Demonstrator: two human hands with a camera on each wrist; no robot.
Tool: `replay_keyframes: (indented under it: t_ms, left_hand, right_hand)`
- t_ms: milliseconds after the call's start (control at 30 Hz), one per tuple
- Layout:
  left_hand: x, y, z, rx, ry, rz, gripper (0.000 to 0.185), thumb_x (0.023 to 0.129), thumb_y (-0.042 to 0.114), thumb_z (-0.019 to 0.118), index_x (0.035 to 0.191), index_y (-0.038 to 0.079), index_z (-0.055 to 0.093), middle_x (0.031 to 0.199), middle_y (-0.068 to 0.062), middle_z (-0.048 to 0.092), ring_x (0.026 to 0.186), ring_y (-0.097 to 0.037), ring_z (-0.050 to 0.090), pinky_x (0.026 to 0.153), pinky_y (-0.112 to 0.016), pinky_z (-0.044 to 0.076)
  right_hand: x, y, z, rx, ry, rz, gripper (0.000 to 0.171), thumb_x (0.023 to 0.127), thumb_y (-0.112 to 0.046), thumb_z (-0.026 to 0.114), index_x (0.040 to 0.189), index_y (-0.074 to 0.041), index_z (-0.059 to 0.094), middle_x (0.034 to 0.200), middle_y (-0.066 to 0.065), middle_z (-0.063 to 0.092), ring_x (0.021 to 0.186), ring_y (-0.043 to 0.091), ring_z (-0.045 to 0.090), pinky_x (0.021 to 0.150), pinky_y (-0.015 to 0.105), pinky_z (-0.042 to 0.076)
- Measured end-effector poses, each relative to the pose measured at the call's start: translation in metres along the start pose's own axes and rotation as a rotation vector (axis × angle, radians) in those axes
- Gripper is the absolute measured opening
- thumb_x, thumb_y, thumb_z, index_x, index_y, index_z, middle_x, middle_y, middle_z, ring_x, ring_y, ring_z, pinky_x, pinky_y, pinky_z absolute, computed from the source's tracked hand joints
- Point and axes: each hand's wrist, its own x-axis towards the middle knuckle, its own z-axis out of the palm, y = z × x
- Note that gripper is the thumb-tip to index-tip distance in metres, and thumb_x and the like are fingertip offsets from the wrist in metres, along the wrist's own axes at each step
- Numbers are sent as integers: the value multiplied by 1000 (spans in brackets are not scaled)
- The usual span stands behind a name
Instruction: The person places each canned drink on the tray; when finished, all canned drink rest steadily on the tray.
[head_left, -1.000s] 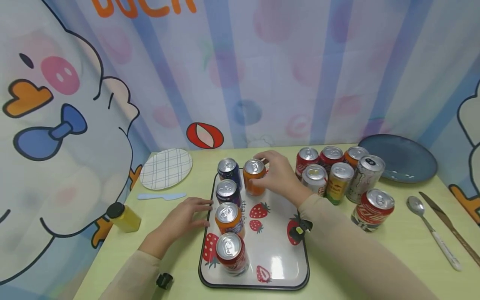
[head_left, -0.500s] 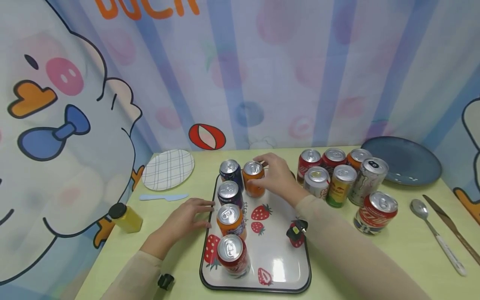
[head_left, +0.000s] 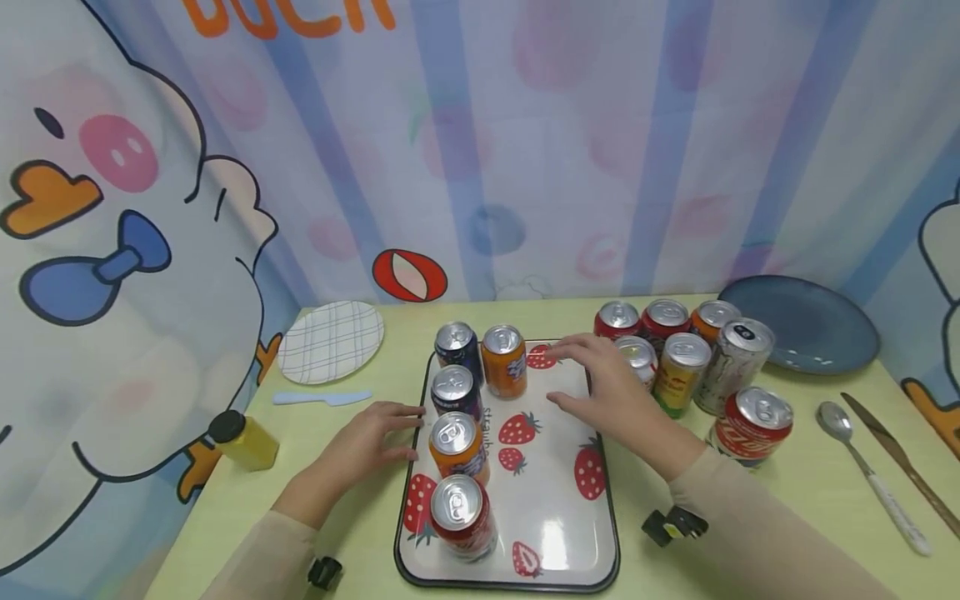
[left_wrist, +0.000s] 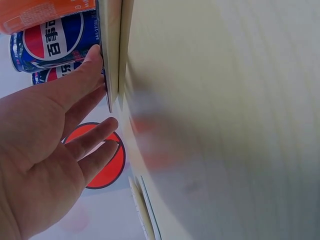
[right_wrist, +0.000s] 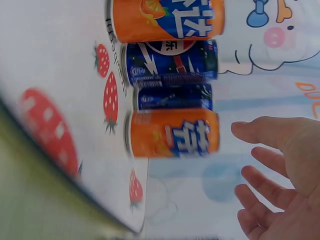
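Note:
A white tray (head_left: 555,475) with printed strawberries bears a left-hand column of soda cans: two dark blue Pepsi cans (head_left: 467,354), an orange Fanta can (head_left: 462,457) and a red can (head_left: 474,529) nearest me. Another orange soda can (head_left: 508,375) stands upright beside the rear blue one. My right hand (head_left: 611,400) hovers over the tray's right side, thumb and fingers spread, holding nothing; the right wrist view shows a gap between it and that orange can (right_wrist: 172,134). My left hand (head_left: 366,442) rests at the tray's left rim, fingers extended, fingertips right at the edge in the left wrist view.
Right of the tray stand several cans, among them a yellow Red Bull can (head_left: 678,379), a tall white can (head_left: 735,362) and a red can (head_left: 752,433). Beyond lie a dark plate (head_left: 802,325), spoon (head_left: 862,467) and knife (head_left: 896,442). Left are a checked plate (head_left: 330,342), pale-blue knife (head_left: 322,398) and yellow bottle (head_left: 251,442).
My right hand has let go of the rear orange can and moved right and toward me, fingers spreading. The can stays on the tray. My left hand keeps its place at the rim.

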Motion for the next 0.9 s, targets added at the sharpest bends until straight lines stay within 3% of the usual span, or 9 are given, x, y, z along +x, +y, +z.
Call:
replay_keyframes:
  t_ms: [300, 400, 567, 667, 767, 900]
  left_hand:
    - [-2, -1, 2, -10, 13, -28, 48, 85, 30, 85, 129, 14, 74, 144, -2, 64, 138, -33, 55, 116, -55, 46]
    - [0, 0, 2, -21, 16, -21, 48, 85, 30, 85, 129, 14, 73, 145, -3, 64, 138, -33, 55, 115, -55, 46]
    - [-4, -2, 1, 2, 21, -38, 47, 85, 30, 85, 128, 15, 74, 144, -2, 64, 139, -32, 54, 116, -54, 46]
    - [-5, -3, 0, 3, 27, -46, 47, 85, 29, 86, 128, 15, 74, 144, -2, 65, 139, -32, 54, 116, -54, 46]
    - [-4, -1, 0, -12, 23, -30, 47, 85, 28, 85, 129, 13, 74, 144, -4, 64, 138, -34, 54, 115, -56, 46]
    - [-2, 3, 1, -21, 19, -23, 46, 86, 27, 84, 129, 12, 73, 145, -4, 64, 139, -34, 54, 116, -55, 45]
  right_hand:
    - [-58, 32, -58, -122, 143, -129, 47, 74, -7, 92, 117, -10, 72, 122, 11, 70, 113, 31, 65, 91, 52, 57]
    - [-76, 42, -77, -179, 190, -141, 51, 69, -5, 94, 115, -10, 73, 117, 9, 71, 107, 28, 64, 83, 40, 53]
    - [-100, 59, -89, -200, 242, -107, 54, 65, -6, 96, 114, -13, 74, 120, 9, 69, 112, 31, 59, 87, 40, 44]
    - [-113, 71, -92, -204, 257, -57, 56, 63, -6, 96, 115, -14, 74, 124, 11, 67, 115, 34, 56, 91, 49, 43]
    - [-127, 84, -98, -219, 277, -20, 62, 60, -5, 97, 116, -11, 73, 127, 13, 66, 116, 36, 55, 99, 46, 41]
    - [-139, 99, -109, -256, 283, 29, 71, 56, -5, 98, 121, -7, 70, 128, 16, 64, 118, 40, 54, 102, 53, 44]
